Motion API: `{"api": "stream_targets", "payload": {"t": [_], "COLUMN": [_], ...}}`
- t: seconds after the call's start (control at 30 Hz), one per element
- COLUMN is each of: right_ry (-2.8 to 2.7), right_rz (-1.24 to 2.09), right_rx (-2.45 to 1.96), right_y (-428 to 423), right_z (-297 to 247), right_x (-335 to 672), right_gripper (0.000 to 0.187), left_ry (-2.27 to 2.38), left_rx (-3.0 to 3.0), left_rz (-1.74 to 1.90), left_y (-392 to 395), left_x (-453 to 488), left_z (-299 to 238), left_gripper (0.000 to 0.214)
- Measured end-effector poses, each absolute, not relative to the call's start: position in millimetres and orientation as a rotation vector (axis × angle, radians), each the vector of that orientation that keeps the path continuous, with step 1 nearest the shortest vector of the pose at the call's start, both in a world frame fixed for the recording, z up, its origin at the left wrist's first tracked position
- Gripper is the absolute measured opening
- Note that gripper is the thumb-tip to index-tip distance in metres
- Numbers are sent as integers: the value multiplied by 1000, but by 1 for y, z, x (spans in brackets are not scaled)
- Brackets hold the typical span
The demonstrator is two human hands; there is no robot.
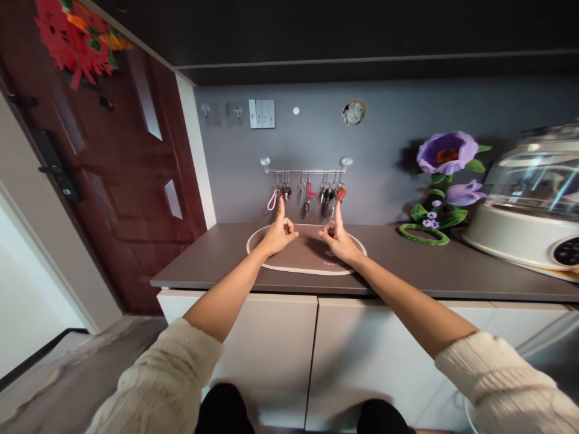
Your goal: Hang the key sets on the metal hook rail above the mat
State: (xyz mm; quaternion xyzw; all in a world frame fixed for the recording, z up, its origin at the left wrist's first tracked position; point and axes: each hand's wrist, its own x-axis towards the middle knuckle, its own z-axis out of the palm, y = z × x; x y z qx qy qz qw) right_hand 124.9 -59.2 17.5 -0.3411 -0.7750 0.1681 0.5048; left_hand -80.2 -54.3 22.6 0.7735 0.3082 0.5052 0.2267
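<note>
While the left hand (277, 235) and the right hand (339, 239) are hovering above the counter (199, 256), each is pointing its index finger toward the hanging keys (286, 192) while the other fingers are forming a loose curl; each is standing partly open and is gripping nothing visible. The view is not showing whether the fingertips are touching the keys. A gap is separating the two hands, and the mat (296, 260) is lying beneath them, its pale front rim running near the counter's front edge. The keys are hanging from the wall rail (307, 171) behind the mat. One counter strip is separating the mat from the purple flower (446, 152) at right; another is extending toward the left edge.
</note>
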Motion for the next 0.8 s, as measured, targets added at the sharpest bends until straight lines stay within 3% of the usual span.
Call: {"api": "stream_targets", "payload": {"t": [0.33,0.53,0.7,0.8], "right_ry": [-1828,-1827,-1602,-1422], "right_rz": [574,484,265,214], "right_rx": [-845,-822,-986,-1146], "right_y": [-69,-58,-14,25], "right_z": [17,22,37,43], "right_x": [127,132,154,168], "right_gripper": [91,90,87,103], "left_ry": [841,893,1402,1678], "left_rx": [2076,2088,1994,1812], "left_rz": [1375,1380,1568,1649], "left_y": [-60,-50,-9,23], "left_x": [-85,-91,-108,-112], "left_z": [19,26,38,47], "left_gripper": [102,100,88,83]}}
